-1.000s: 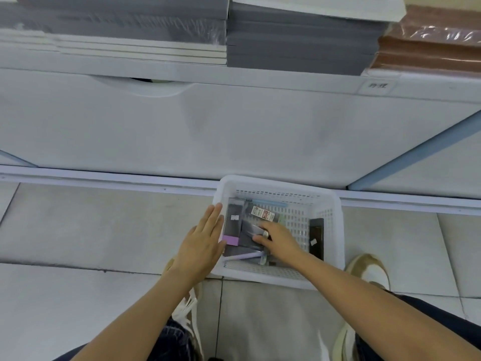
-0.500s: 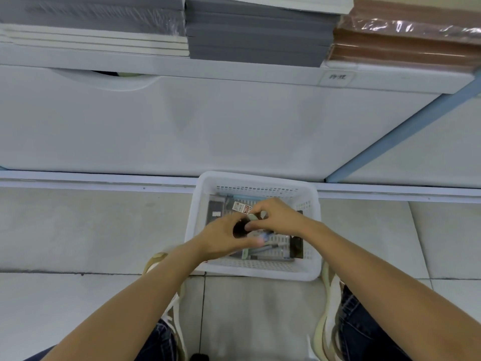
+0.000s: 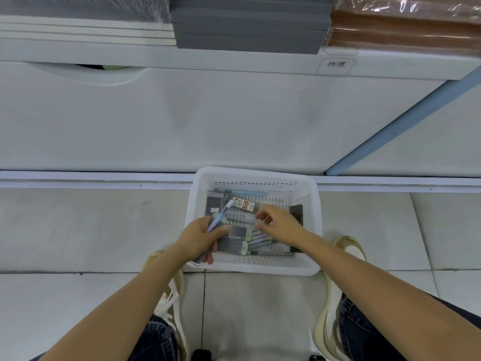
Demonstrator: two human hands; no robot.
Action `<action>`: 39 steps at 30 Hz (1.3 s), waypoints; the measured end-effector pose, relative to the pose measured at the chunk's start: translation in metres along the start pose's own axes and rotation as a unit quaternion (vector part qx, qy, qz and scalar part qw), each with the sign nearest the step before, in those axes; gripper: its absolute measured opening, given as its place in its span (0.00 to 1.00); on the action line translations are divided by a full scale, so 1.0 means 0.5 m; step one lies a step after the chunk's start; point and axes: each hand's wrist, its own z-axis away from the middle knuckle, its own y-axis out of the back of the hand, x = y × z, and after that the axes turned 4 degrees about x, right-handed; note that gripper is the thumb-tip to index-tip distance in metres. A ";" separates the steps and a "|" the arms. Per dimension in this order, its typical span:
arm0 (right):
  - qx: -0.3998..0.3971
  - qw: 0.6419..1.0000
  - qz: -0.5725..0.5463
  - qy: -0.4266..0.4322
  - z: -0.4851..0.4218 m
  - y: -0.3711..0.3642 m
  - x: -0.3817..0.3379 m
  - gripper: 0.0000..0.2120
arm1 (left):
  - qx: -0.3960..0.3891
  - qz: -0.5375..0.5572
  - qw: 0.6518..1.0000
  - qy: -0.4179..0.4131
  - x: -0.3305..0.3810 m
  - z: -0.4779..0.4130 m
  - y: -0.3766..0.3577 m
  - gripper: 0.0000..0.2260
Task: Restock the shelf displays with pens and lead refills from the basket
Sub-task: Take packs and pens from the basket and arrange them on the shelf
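Down at my feet the pale tiled floor [image 3: 78, 230] runs up to the white base panel [image 3: 182, 113] of a shelf unit. On the shelf above are stacks of grey notebooks [image 3: 247, 29] and, to the right, brown wrapped ones [image 3: 403, 27], with a small handwritten label [image 3: 336, 64] on the shelf edge.

The white basket [image 3: 260, 269] sits on the floor against the base, between my shoes [image 3: 348, 248]. Inside it a red-and-white lead refill packet [image 3: 244, 204] lies towards the far side, and loose pens [image 3: 260, 242] and flat dark packets lie nearer me.

My left hand [image 3: 197, 238], at the basket's near left corner, is curled round a pale blue pen [image 3: 220, 216] whose tip points far and right. My right hand [image 3: 281, 225] hovers over the middle of the basket with fingers bent; whether it pinches anything I cannot tell.
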 end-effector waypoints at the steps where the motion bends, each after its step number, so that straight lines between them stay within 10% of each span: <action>1: -0.021 0.999 0.041 0.001 0.006 -0.020 0.006 0.17 | 0.024 0.002 1.000 0.005 -0.003 0.001 0.001 0.13; 5: 0.005 0.982 0.187 0.037 0.016 -0.088 0.014 0.30 | 0.039 0.001 0.999 0.012 -0.005 0.002 -0.002 0.14; 14: -0.102 0.991 0.082 0.019 0.010 -0.072 0.049 0.13 | 0.026 -0.004 1.000 0.007 -0.003 0.002 -0.005 0.11; 24: -0.020 0.998 -0.060 0.003 -0.009 0.049 0.053 0.12 | 0.045 0.052 0.998 -0.001 0.001 -0.003 -0.004 0.12; 34: -0.082 0.946 -0.311 0.035 0.008 -0.034 -0.112 0.14 | 0.153 0.370 0.916 0.025 0.038 -0.005 -0.026 0.13; 39: -0.087 0.923 -0.374 0.027 -0.001 -0.054 -0.124 0.07 | 0.198 0.336 0.921 0.016 0.029 -0.002 -0.011 0.15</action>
